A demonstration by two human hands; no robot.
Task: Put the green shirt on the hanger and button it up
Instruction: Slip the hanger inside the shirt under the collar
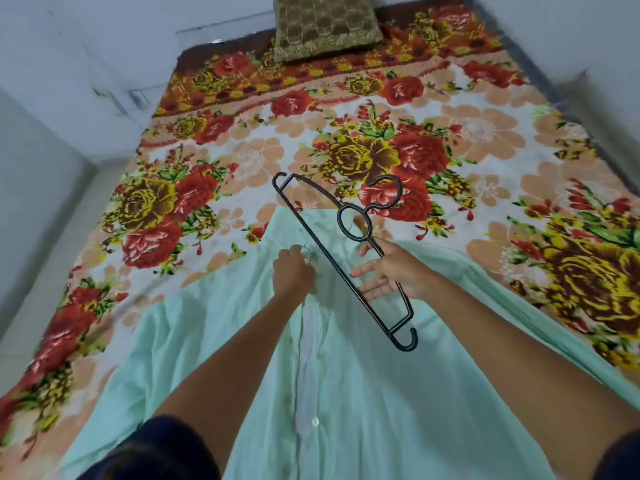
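Head view: both bare arms reach forward over the bed point(485, 140). The left hand point(292, 271) curls its fingers into the green shirt point(363, 393) near the collar, gripping the fabric. The right hand point(391, 268) holds the black hanger point(332, 258) by its upper arm, fingers half extended, thumb up. The hanger slants just above the shirt's collar end, hook toward the bed's head. The shirt lies spread across the bed's near edge, its hem cut off below. The collar itself is blurred and hard to make out.
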